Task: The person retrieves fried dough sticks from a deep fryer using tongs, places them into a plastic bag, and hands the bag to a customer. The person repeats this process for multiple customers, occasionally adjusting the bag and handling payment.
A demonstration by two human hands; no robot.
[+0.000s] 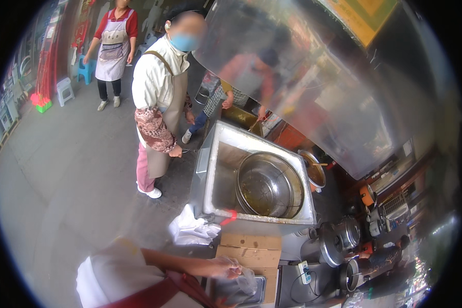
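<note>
My left hand [228,268] reaches in from the lower left, below a pale sleeve. It looks covered by a thin clear plastic glove, and its fingers are closed on a piece of clear plastic film [248,283], glove or bag, which I cannot tell. The film hangs over a shallow metal tray [261,289] on brown cardboard [250,254]. Only a small, blurred part of my right hand [225,302] shows at the bottom edge; its grip is hidden. Ahead stands a foam-lined metal box [225,173] with a large round metal pot [267,188] inside.
A white plastic bag [195,227] hangs at the box's near corner. A masked person [159,96] in an apron stands left of the box; others work behind a clear sheet [292,77]. Rightward are a power strip [304,272] with a cable and a lidded metal pot [323,244].
</note>
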